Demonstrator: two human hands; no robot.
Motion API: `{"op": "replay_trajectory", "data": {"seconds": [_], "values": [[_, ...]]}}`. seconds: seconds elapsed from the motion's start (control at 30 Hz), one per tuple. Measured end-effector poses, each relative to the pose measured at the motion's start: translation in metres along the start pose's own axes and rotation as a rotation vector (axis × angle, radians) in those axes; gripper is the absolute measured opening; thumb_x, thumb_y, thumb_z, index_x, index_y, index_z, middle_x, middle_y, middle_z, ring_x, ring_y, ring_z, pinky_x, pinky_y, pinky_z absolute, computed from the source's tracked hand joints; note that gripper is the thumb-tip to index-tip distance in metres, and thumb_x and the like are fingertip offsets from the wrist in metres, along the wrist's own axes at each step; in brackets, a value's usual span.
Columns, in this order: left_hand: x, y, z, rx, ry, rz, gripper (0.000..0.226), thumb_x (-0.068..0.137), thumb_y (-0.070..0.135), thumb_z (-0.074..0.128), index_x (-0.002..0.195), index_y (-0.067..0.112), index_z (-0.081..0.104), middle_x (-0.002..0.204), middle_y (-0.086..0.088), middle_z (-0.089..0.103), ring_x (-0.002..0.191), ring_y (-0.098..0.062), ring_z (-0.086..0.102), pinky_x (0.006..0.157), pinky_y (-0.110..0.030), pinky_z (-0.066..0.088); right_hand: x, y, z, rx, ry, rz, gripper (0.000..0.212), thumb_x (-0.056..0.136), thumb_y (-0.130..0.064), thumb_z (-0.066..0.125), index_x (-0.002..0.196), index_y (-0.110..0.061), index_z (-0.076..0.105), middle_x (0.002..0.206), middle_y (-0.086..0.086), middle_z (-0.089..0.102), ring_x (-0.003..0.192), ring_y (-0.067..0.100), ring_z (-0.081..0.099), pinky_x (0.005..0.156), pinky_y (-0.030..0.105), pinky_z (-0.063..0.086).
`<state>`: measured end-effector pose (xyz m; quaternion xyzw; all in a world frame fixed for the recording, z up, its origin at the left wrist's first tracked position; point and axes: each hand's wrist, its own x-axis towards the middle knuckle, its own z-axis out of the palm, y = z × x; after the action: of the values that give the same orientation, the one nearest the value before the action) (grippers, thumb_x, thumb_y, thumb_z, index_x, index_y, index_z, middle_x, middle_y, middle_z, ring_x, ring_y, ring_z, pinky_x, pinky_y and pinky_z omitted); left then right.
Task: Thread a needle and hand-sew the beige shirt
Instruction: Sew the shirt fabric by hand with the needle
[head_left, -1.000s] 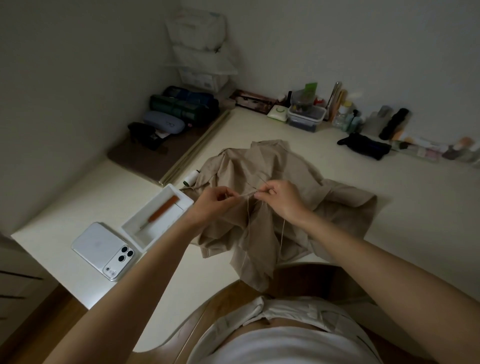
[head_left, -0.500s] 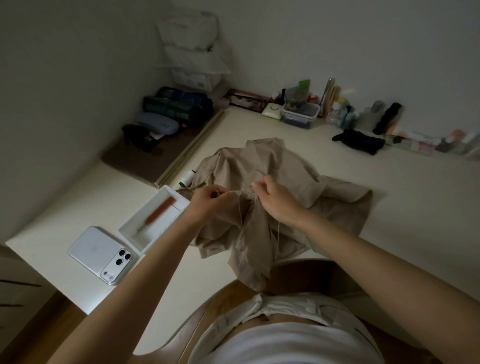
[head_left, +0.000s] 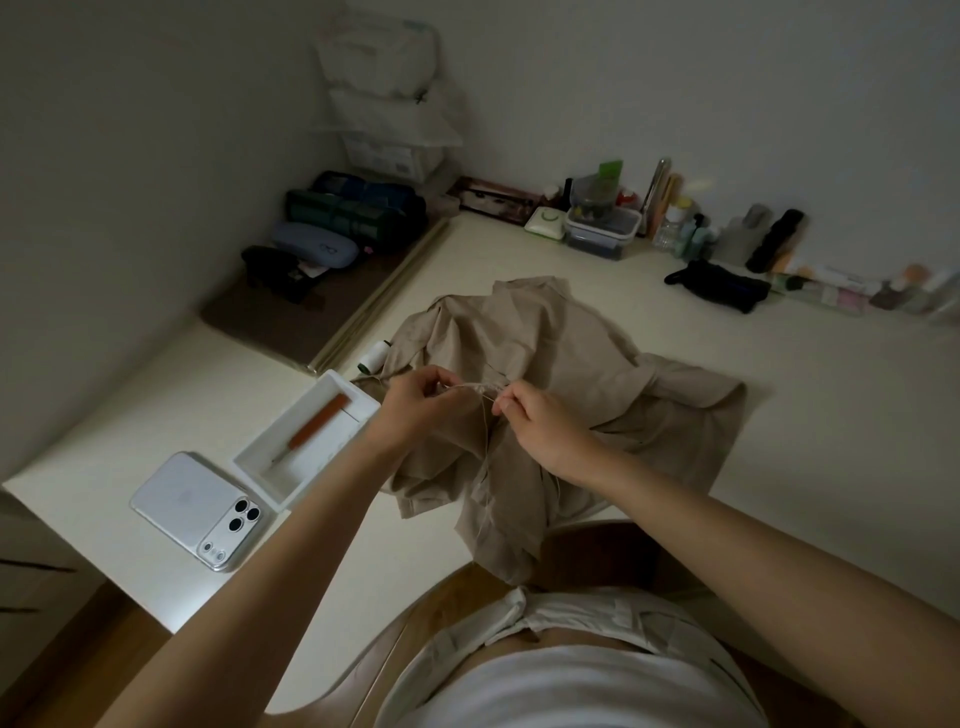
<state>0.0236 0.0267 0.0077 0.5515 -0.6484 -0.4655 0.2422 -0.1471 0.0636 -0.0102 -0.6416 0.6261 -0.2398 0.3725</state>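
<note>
Phone (head_left: 195, 512) lies left of tray (head_left: 322, 449), shirt (head_left: 545, 338) right, spool (head_left: 373, 356) seemingly behind.

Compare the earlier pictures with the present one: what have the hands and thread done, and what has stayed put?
The left hand and right hand have drawn slightly apart, so a longer stretch of thread shows between their pinching fingertips. Nothing was let go or newly taken. The beige shirt, spool, tray and phone lie where they were.

No text can be read; the labels on the stacked boxes (head_left: 387, 153) are blurred
</note>
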Motion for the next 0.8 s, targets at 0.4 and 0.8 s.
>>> {"op": "replay_trajectory", "data": {"seconds": [0.4, 0.8], "values": [[0.001, -0.005, 0.008, -0.026, 0.042, 0.094, 0.006, 0.090, 0.014, 0.062, 0.088, 0.009, 0.065, 0.073, 0.004, 0.061, 0.061, 0.003, 0.052, 0.063, -0.014, 0.043, 0.003, -0.009, 0.001, -0.057, -0.004, 0.033, 0.023, 0.102, -0.022, 0.036, 0.102, -0.011, 0.057, 0.080, -0.006, 0.057, 0.061, 0.004, 0.048, 0.055, 0.021, 0.036], [-0.001, 0.001, 0.013, -0.018, 0.092, 0.117, 0.007, 0.090, 0.020, 0.063, 0.090, 0.014, 0.066, 0.085, 0.004, 0.065, 0.083, -0.014, 0.062, 0.080, -0.031, 0.051, 0.008, -0.021, 0.014, 0.153, 0.087, 0.066, 0.018, 0.103, -0.021, 0.033, 0.102, -0.012, 0.048, 0.077, -0.003, 0.051, 0.062, 0.006, 0.052, 0.055, 0.020, 0.042]]}}
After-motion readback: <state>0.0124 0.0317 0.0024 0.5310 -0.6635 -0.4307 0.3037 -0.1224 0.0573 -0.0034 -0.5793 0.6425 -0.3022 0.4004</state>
